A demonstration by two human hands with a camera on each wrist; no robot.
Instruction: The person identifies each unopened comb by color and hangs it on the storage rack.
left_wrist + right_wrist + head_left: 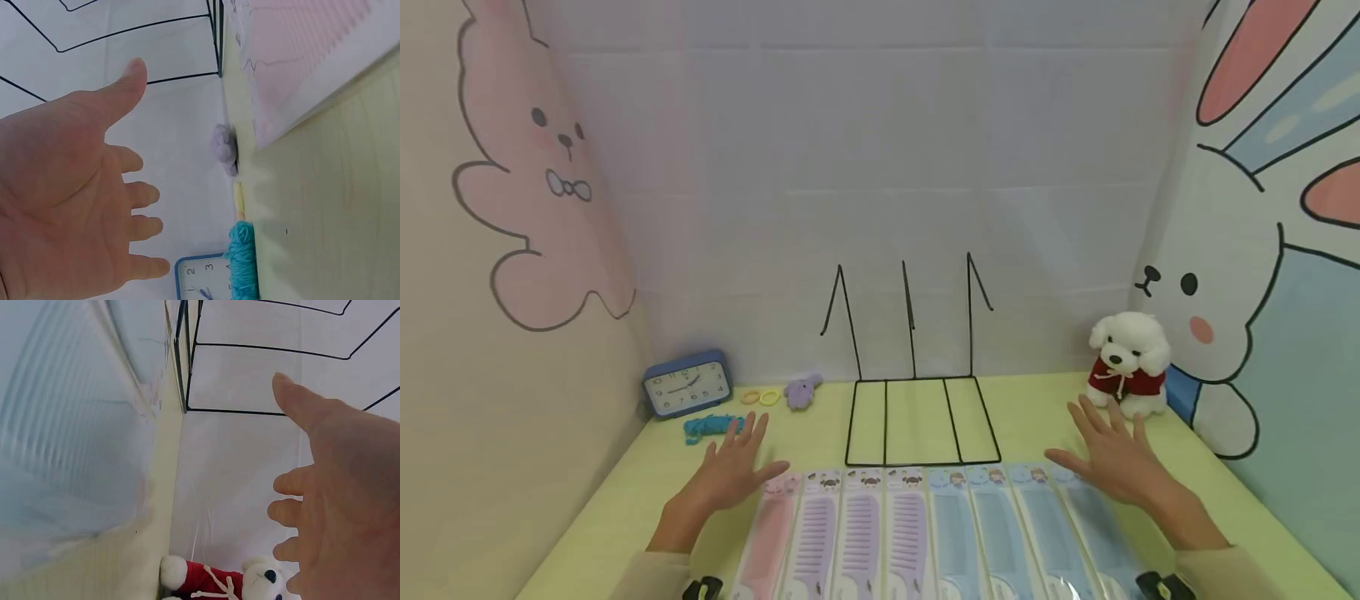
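Several packaged combs lie in a row along the front of the table: a pink comb (771,529) at the left end, purple combs (861,533) beside it, then blue combs (1000,533) to the right. My left hand (730,471), fingers spread, hovers left of the row and holds nothing. On the other side my right hand (1116,458) is likewise spread and free of any object, above the right end of the row. Behind the combs stands a black wire rack (923,463) with upright hooked prongs; nothing hangs on it.
At the back left are a blue clock (688,383), a turquoise yarn bundle (709,427), small rings (769,397) and a purple plush toy (802,392). A white plush dog (1127,362) in red sits at the back right. White cloth walls (895,150) enclose the table.
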